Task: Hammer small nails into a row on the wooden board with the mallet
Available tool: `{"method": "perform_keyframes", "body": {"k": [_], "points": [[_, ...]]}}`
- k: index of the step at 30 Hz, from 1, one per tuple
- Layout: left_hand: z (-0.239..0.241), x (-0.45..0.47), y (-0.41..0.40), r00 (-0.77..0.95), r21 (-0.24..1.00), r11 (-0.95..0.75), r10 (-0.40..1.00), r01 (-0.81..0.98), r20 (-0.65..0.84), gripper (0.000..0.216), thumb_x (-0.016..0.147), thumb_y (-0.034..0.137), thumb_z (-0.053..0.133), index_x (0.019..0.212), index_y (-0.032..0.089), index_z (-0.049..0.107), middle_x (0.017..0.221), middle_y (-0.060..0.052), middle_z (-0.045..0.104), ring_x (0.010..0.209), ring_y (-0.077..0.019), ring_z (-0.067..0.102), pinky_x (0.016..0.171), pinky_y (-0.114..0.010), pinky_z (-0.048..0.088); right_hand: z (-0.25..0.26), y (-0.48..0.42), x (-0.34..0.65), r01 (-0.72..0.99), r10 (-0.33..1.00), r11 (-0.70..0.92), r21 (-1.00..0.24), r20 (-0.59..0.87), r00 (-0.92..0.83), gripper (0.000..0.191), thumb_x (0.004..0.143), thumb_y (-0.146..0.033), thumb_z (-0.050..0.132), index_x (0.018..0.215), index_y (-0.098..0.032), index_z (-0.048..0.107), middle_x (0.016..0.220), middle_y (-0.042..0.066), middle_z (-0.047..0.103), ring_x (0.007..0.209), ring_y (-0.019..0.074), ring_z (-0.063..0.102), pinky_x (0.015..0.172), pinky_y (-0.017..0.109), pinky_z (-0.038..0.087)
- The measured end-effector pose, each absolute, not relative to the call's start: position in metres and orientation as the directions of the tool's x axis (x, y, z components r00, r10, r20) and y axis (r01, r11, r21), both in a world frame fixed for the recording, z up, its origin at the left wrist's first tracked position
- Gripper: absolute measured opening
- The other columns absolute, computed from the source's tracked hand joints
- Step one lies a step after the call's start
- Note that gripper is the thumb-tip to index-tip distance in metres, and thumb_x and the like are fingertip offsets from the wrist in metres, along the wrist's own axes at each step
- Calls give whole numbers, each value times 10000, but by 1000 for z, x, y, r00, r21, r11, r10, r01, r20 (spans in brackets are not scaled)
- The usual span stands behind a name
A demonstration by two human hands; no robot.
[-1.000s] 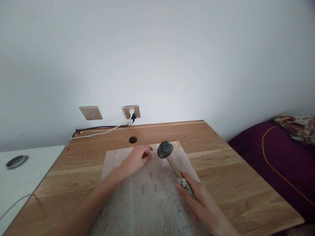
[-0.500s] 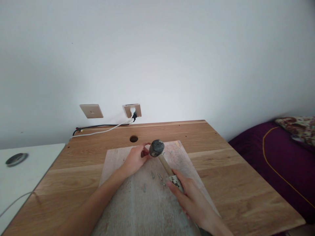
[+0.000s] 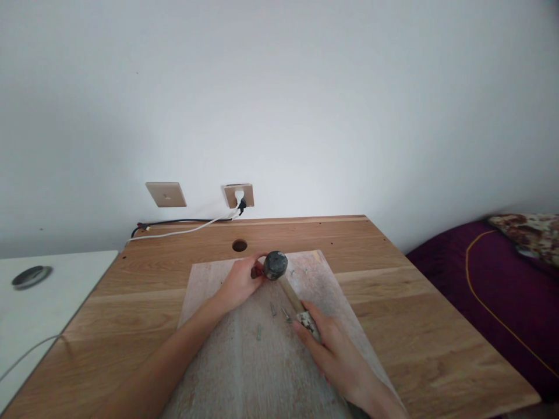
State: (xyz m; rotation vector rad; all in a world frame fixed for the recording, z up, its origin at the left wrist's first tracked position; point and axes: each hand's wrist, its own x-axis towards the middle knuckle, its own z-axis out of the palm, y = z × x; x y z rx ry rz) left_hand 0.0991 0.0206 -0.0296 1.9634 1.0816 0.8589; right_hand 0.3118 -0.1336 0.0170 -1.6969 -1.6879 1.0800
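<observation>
My right hand [image 3: 334,352] is wrapped round the wooden handle of a hammer [image 3: 286,285]. Its dark round head sits low over the far part of a pale worn board [image 3: 262,372], right beside my left fingertips. My left hand [image 3: 240,280] rests on the board with fingers pinched together near the hammer head; what they pinch is too small to make out. Several small nails [image 3: 273,308] lie loose on the board between my hands.
The board lies on a wooden desk [image 3: 414,302] with a round cable hole [image 3: 239,245]. Two wall plates, one a socket [image 3: 239,195] with plugged cables, are behind. A white table [image 3: 39,291] stands left, a purple bed [image 3: 493,291] right.
The hammer head has swung left and down, from apart at the right to right beside my left fingertips. My right hand moved left with it. My left hand stayed in place.
</observation>
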Motion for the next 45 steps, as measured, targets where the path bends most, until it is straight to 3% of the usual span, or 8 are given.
{"method": "perform_keyframes", "body": {"k": [9, 16, 22, 24, 27, 31, 38, 45], "points": [[-30, 99, 23, 463, 764, -455, 855, 458, 231, 520, 733, 24, 632, 1224, 192, 663, 922, -23, 769, 828, -205, 723, 764, -309, 558, 16, -135, 309, 550, 985, -93, -830, -158, -71, 439, 1006, -546, 517, 1302, -258, 665, 864, 47, 721, 907, 277, 694, 754, 374, 544], [-7, 85, -17, 562, 547, -619, 773, 564, 295, 236, 836, 34, 610, 999, 197, 661, 1020, -71, 715, 1000, -266, 667, 892, -406, 517, 21, -139, 314, 524, 980, -143, -839, -193, -41, 436, 1000, -567, 510, 1248, -250, 677, 784, 26, 685, 826, 253, 694, 700, 342, 545], [8, 94, -53, 950, -142, -953, 234, 266, 207, 110, 992, 129, 590, 1006, 172, 691, 926, -57, 743, 884, -222, 681, 759, -333, 503, 22, -143, 319, 522, 975, -179, -834, -221, -19, 490, 999, -578, 501, 1298, -218, 646, 627, -16, 609, 679, 222, 659, 621, 309, 516], [7, 96, -52, 956, -190, -949, 211, 250, 206, 112, 987, 139, 604, 949, 179, 701, 844, -43, 735, 811, -216, 673, 736, -335, 499, 22, -144, 320, 528, 972, -187, -828, -233, -23, 500, 1006, -583, 471, 1292, -211, 642, 567, -36, 557, 598, 208, 622, 578, 304, 495], [3, 90, -37, 872, 59, -919, 389, 390, 298, 121, 953, 129, 640, 949, 219, 720, 848, -34, 744, 865, -227, 685, 824, -351, 504, 23, -144, 320, 547, 960, -223, -807, -278, -20, 545, 1008, -597, 433, 1335, -198, 608, 496, -68, 474, 456, 177, 526, 489, 290, 443], [-11, 73, -8, 533, 504, -630, 774, 591, 342, 195, 902, 92, 623, 992, 226, 733, 982, -54, 768, 942, -237, 698, 882, -369, 515, 26, -144, 319, 544, 947, -267, -796, -322, -8, 618, 991, -631, 420, 1379, -175, 571, 505, -71, 458, 411, 163, 480, 424, 278, 407], [-22, 68, 8, 399, 665, -482, 870, 571, 288, 111, 893, 167, 621, 904, 221, 717, 829, 11, 761, 708, -168, 680, 704, -274, 520, 27, -143, 318, 516, 945, -265, -814, -325, -26, 613, 997, -631, 445, 1397, -184, 573, 600, -26, 570, 447, 170, 527, 445, 284, 440], [-22, 67, 3, 404, 688, -481, 868, 544, 288, 110, 886, 168, 625, 879, 213, 725, 825, -9, 732, 747, -180, 662, 748, -295, 500, 32, -144, 314, 523, 980, -152, -838, -196, -29, 436, 1008, -559, 506, 1255, -244, 679, 722, 25, 684, 772, 251, 696, 651, 324, 537]]}}
